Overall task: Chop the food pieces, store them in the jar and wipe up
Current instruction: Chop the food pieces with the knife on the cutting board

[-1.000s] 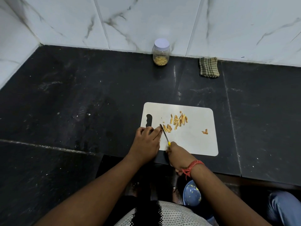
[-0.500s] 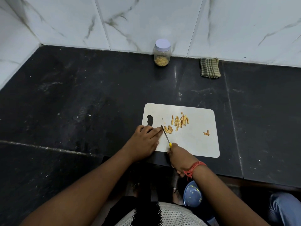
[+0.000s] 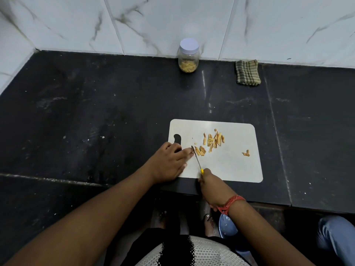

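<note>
Little changed over 1 s: right hand (image 3: 211, 186) still gripped knife (image 3: 196, 158), left hand (image 3: 170, 163) flat, fingers steadying food pieces (image 3: 212, 141); chopping unfinished.

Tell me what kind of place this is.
Probably a home kitchen counter: a dark stone worktop backed by white marbled wall tiles, with a white plastic chopping board and a clear lidded jar of food pieces against the wall.

A black stone counter (image 3: 96, 116) carries three things — a white cutting board (image 3: 230, 166), a lidded jar (image 3: 188, 55), a checked cloth (image 3: 247, 72).
</note>
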A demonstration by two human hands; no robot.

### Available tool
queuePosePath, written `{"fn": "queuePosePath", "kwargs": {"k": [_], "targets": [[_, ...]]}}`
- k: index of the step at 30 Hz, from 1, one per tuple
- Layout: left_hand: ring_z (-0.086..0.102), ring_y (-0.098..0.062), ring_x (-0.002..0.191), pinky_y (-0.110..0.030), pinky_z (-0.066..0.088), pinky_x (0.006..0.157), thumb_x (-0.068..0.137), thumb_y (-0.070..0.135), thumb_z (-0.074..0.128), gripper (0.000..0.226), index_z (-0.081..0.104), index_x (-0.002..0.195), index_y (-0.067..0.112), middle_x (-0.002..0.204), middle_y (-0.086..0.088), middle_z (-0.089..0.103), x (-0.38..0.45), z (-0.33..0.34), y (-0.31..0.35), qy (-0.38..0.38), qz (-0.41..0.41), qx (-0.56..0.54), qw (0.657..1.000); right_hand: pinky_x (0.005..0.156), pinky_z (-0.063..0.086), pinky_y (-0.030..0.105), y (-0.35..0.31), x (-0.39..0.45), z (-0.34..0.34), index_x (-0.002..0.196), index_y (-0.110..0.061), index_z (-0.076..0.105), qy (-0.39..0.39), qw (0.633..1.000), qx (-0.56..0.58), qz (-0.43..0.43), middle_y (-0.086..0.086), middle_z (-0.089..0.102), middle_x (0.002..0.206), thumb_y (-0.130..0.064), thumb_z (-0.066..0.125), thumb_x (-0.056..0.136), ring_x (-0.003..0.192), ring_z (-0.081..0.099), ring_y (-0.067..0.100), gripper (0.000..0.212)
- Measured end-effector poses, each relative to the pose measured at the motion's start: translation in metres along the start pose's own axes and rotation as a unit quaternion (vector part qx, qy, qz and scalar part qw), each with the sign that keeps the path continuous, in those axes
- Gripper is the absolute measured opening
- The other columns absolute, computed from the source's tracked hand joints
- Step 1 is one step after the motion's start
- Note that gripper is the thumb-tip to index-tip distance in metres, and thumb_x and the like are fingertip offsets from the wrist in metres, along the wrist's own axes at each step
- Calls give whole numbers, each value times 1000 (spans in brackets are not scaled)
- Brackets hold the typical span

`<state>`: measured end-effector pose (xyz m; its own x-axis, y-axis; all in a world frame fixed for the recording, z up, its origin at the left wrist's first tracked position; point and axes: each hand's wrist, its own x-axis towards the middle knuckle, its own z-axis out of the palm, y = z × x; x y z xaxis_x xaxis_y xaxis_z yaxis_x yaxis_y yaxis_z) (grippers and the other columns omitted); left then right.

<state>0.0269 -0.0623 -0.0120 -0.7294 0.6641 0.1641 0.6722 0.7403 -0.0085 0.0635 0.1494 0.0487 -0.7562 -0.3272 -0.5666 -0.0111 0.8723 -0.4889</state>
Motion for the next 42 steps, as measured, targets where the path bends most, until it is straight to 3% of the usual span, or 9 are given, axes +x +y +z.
{"fn": "queuePosePath", "kwargs": {"k": [5, 9, 14, 19, 25, 30, 33, 38, 42], "targets": [[53, -24, 101, -42, 43, 82, 102, 34, 40, 50, 52, 146, 15, 145, 2, 53, 1, -2, 2, 8, -2, 19, 1000, 43, 29, 15, -4, -2, 1, 97, -10, 34, -4, 1000, 1, 3, -4, 41, 70, -2, 35, 99, 56, 39, 3, 8], [52, -23, 103, -42, 44, 85, 102, 36, 37, 50, 52, 146, 16, 147, 3, 53, 0, -2, 3, -4, -6, 23, 1000, 48, 35, 14, -12, -5, -2, 99, -8, 35, -20, 1000, 0, -10, -4, 39, 70, -1, 32, 101, 53, 35, 2, 7], [50, -21, 105, -41, 43, 89, 103, 36, 38, 50, 52, 147, 17, 147, 3, 53, 0, -1, 1, -10, -9, 1, 1000, 41, 33, 9, -11, -5, -3, 98, -11, 36, -10, 998, 66, 8, -5, 41, 74, -6, 35, 102, 56, 37, 1, 6], [49, -22, 108, -41, 43, 91, 103, 36, 37, 51, 49, 149, 15, 150, 1, 49, 0, -1, 1, -14, -5, 6, 1000, 39, 39, 22, -8, -2, -11, 98, -11, 40, -38, 995, 81, 52, 7, 53, 71, -11, 37, 101, 50, 48, 14, 5], [49, -22, 111, -41, 44, 92, 103, 36, 40, 52, 48, 149, 15, 148, 0, 51, 0, -3, 1, -20, -7, 2, 1000, 33, 39, 23, -12, 2, -26, 95, -6, 39, -90, 984, 127, 86, 12, 54, 63, -8, 38, 102, 26, 44, 14, 7], [50, -21, 106, -40, 45, 88, 102, 35, 38, 53, 49, 149, 14, 149, -1, 51, 1, -6, 2, -18, -3, 10, 1000, 35, 32, 15, -11, -1, -16, 99, -6, 37, -43, 998, -1, 47, 2, 46, 66, -9, 37, 102, 46, 42, 11, 5], [49, -21, 103, -39, 43, 86, 102, 35, 38, 53, 47, 150, 15, 151, 0, 49, 1, -6, 4, -18, -3, 15, 1000, 47, 31, 16, -10, -5, -4, 97, -9, 35, -3, 999, -1, 47, -2, 41, 71, -11, 35, 103, 56, 43, 13, 5], [49, -22, 102, -41, 44, 84, 103, 34, 38, 53, 44, 152, 13, 153, 0, 48, 1, -7, 5, -18, -3, 12, 1000, 44, 23, 19, -5, -7, 11, 95, -11, 33, 25, 999, -18, 39, -4, 41, 67, -6, 38, 100, 55, 39, 6, 9], [50, -23, 101, -41, 44, 81, 103, 33, 38, 53, 44, 151, 14, 152, 0, 49, 1, -8, 5, -14, 0, 10, 1000, 53, 29, 14, -2, 0, 18, 100, -13, 32, 5, 998, 15, 53, 0, 47, 80, -12, 36, 102, 67, 46, 16, 4]]}}
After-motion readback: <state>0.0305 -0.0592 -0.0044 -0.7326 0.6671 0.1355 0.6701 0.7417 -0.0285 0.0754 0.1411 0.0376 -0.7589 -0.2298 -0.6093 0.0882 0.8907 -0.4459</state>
